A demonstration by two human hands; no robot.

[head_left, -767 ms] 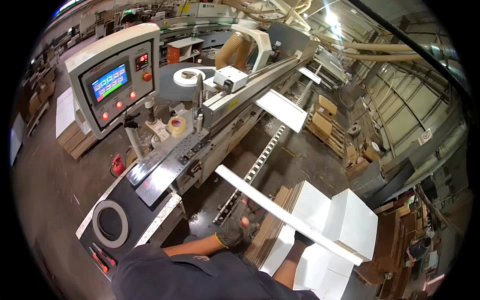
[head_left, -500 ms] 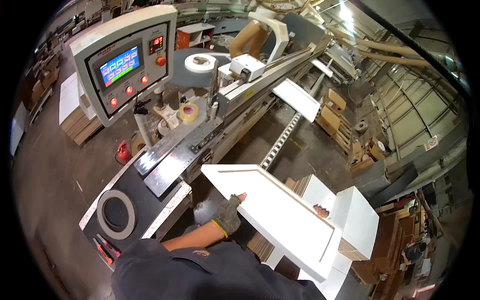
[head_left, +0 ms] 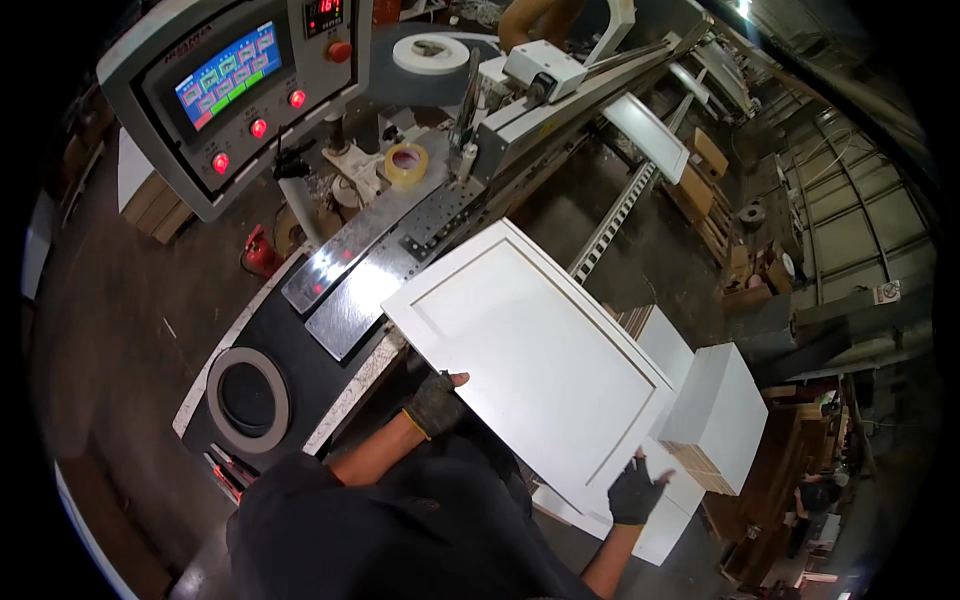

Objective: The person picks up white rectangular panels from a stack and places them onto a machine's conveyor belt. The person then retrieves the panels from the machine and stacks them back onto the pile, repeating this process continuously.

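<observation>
A white panel with a recessed frame, like a cabinet door (head_left: 535,335), lies slanted before me. Its far-left corner reaches the metal plate (head_left: 350,305) of the machine table. My left hand (head_left: 437,402), in a dark glove with bare fingertips, is closed on the near-left edge, thumb on top and the other fingers hidden below. Beside the right end of the door is my gloved right hand (head_left: 637,490), its thumb and fingers apart, close against the edge. Whether it bears on the door I cannot tell.
Stacked white panels (head_left: 715,420) stand right of the door. A control box (head_left: 240,100) with a lit screen rises at the left. On the dark table lie a grey ring-shaped roll (head_left: 248,400) and red-handled tools (head_left: 225,475); tape (head_left: 406,165) sits farther back.
The door has turned so that its face shows wider, its left end swinging toward the metal plate. My right hand has come from the far edge round to the right end.
</observation>
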